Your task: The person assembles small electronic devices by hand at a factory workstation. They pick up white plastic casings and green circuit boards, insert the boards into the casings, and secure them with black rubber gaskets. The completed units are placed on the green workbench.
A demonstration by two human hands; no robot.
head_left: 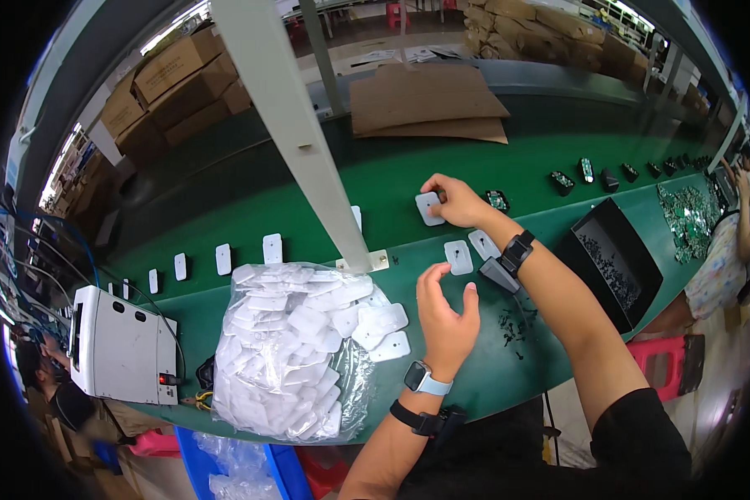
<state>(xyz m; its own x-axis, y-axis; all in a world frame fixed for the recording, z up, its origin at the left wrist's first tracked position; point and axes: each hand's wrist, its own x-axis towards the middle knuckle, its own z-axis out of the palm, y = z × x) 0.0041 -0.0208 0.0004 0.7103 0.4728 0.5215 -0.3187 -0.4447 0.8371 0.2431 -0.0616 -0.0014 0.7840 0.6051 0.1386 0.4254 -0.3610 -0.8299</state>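
My right hand (458, 202) reaches across to the green belt and grips a white, rounded-corner plastic cover (427, 209) by its right edge. Nearer to me, my left hand (447, 321) is raised over the green bench with thumb and fingers apart, holding nothing. Just beyond its fingertips lies a white cover (457, 257) with a dark mark in its middle. Another white cover (482, 244) lies to its right, partly behind my right forearm. Beside that forearm is a dark, boxy piece (498, 274). A black housing with a circuit board (497, 200) sits right of my right hand.
An open plastic bag of white covers (283, 350) lies left of my left hand. A grey post (300, 150) rises behind it. To the right are a black bin of small dark parts (612, 267), loose screws (513, 327) and a pile of circuit boards (690, 218). A white machine (125, 346) stands left.
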